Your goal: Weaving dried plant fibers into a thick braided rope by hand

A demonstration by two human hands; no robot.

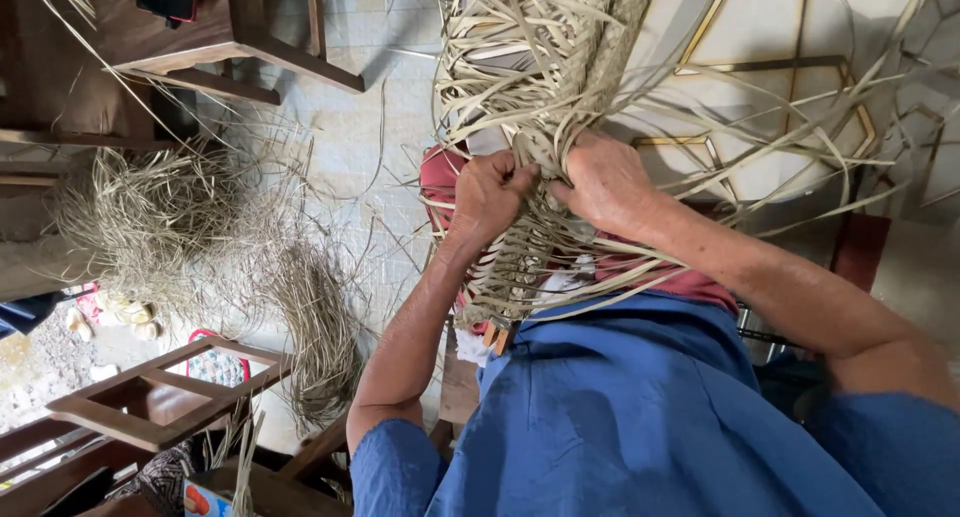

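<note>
From the head camera, both hands meet at the middle of a half-woven mat of pale, flat dried-leaf strips (530,247) that lies across the person's lap over the blue garment (640,407). The left hand (487,197) is curled tight, pinching strips at the woven edge; the right hand (603,182) is closed over a bunch of loose strips just beside it, knuckles almost touching. Unwoven ends fan upward and outward. On the tiled floor (350,147) to the left lies a heap of dry straw-coloured fibre (200,237), near a wooden chair frame (165,397).
</note>
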